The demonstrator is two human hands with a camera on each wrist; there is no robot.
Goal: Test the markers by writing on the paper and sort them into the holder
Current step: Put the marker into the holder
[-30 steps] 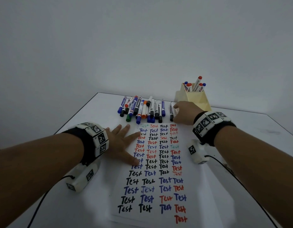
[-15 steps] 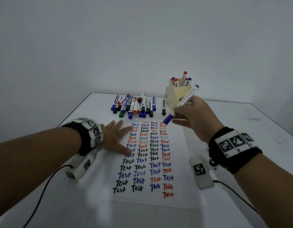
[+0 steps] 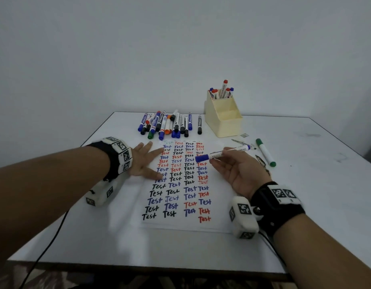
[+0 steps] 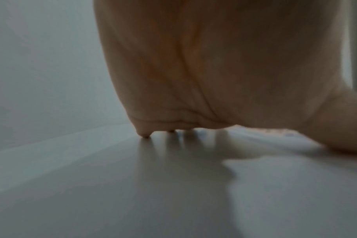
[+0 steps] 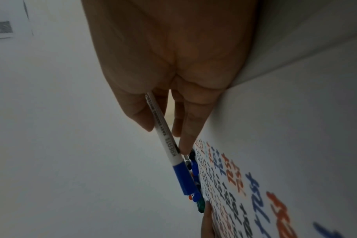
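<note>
at the left of the frame the left hand (image 3: 141, 161) lies flat with its fingers spread and straight, thumb and forefinger pressing the left edge of the white sheet of paper (image 3: 186, 224) that fills the middle of the white table (image 3: 305, 205). the paper is covered in rows of the word "test" in black, blue and red ink. above it, at upper centre, a loose row of capped markers (image 3: 170, 125) in blue, black, orange and green lies on the table, one black one a little apart on the right. right of centre the right hand (image 3: 240, 173), palm turned up, pinches a white-barrelled marker with a blue cap (image 3: 221, 154) between thumb and fingertips; it is held above the paper's upper right part, nearly level, cap pointing left. further up and right stands the cream tiered plastic holder (image 3: 224, 119), its back compartment holding red- and blue-capped markers. at the far right a green-capped white marker (image 3: 265, 152) lies on the table.
</note>
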